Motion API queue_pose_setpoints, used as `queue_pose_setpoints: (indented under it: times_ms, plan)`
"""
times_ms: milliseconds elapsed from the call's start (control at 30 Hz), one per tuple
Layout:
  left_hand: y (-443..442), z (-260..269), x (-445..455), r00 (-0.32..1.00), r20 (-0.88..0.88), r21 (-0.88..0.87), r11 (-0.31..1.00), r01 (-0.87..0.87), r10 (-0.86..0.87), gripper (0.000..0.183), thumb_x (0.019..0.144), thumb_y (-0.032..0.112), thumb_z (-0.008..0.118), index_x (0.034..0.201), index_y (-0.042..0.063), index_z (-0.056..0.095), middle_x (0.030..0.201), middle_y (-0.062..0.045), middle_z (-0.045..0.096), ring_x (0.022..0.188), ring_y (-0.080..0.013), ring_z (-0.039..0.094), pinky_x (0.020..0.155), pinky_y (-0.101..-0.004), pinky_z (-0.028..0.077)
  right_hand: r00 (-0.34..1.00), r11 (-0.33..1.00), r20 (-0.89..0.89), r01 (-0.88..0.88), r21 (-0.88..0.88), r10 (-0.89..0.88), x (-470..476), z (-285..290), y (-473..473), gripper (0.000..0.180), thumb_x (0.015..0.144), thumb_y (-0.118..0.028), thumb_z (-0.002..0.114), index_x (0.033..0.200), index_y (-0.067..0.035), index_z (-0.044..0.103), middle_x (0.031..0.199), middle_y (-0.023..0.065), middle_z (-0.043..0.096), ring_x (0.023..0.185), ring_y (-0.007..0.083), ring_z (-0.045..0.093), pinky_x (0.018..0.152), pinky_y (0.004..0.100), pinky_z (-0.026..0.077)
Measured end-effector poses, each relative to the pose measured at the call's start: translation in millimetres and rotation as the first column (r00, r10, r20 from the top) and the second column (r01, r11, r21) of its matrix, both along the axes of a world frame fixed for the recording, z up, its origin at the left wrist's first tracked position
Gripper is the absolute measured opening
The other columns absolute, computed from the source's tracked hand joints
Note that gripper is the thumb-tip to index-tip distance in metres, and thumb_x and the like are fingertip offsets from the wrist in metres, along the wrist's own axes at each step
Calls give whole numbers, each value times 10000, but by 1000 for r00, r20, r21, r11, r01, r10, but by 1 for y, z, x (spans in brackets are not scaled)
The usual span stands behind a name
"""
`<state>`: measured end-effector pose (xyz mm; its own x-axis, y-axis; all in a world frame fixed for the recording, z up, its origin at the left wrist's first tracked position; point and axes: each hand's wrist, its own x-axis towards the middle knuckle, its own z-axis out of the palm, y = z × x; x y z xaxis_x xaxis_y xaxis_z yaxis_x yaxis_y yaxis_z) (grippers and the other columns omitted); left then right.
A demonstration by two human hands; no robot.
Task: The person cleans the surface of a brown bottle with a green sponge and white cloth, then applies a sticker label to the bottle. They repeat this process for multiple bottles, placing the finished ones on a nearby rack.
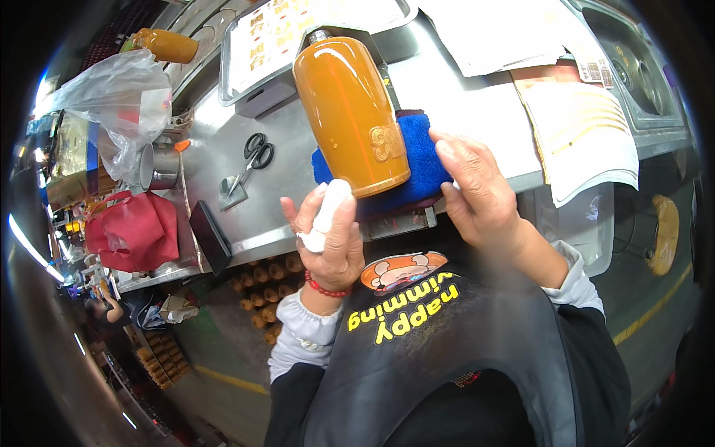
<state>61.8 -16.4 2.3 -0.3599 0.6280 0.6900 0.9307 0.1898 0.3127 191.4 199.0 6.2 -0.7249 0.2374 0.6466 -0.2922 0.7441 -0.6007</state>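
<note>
A glossy amber-brown bottle (352, 106) lies on its side in front of me, neck pointing away, with a raised emblem near its base. Under it is a folded blue towel (422, 159). My left hand (335, 240), with a red bead bracelet, is just short of the bottle's base. White cloth or tissue (329, 209) sits around and between its fingers; whether it is wrapped on a finger is unclear. My right hand (480, 190) hovers beside the towel's right edge, thumb and fingers apart, with nothing clearly seen between them.
Black-handled scissors (251, 159) lie on the steel table (279, 207), left of the bottle. Behind stands a tray with printed sheets (268, 44). Paper stacks (586, 134) overhang the right edge. A red bag (134, 232), a dark tablet-like object (209, 237) and a metal cup (159, 165) are left.
</note>
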Motion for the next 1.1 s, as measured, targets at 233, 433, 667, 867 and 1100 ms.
queue_pose_setpoints:
  times_ms: [233, 433, 667, 867, 1100]
  plan:
    - [18, 26, -19, 918, -349, -218, 969, 116, -188, 350, 811, 104, 743, 1115, 279, 750, 1141, 88, 709, 1148, -170, 607, 1255, -525, 133, 993, 907, 120, 57, -417, -7, 9, 23, 5, 289, 1027, -98, 545, 1282, 38, 528, 1102, 141, 686, 945, 134, 649, 816, 268, 526]
    - [30, 29, -20, 978, -98, -65, 982, 178, -184, 387, 818, 101, 704, 1199, 171, 710, 1183, -53, 706, 1150, -263, 586, 1237, -530, 143, 954, 700, 206, -6, -714, 218, -20, 38, -10, 140, 990, -143, 631, 1076, -42, 588, 953, 3, 609, 868, 63, 550, 777, 237, 478]
    - [42, 21, -24, 999, -46, -160, 987, -4, -3, 715, 826, 190, 788, 1456, 18, 496, 1393, -200, 596, 1372, -431, 474, 1221, -531, 165, 952, 796, 254, 18, -605, 172, -31, 33, -20, 126, 972, -115, 625, 1035, -16, 580, 891, 30, 595, 819, 90, 542, 740, 268, 486]
    - [31, 11, -23, 987, 156, -100, 995, -11, 26, 735, 844, 257, 786, 1450, -23, 479, 1465, -205, 524, 1400, -395, 451, 1220, -570, 142, 950, 810, 255, 2, -587, 182, -31, 30, -19, 111, 971, -114, 617, 1021, -22, 582, 867, 20, 588, 786, 79, 527, 715, 255, 475]
    - [24, -6, -31, 932, 358, -31, 996, 80, -64, 792, 815, 207, 798, 1482, -11, 431, 1453, -216, 525, 1382, -414, 466, 1209, -569, 184, 939, 807, 280, 4, -591, 201, -31, 32, -17, 103, 968, -116, 615, 1003, -26, 581, 848, 20, 586, 774, 83, 526, 704, 263, 467]
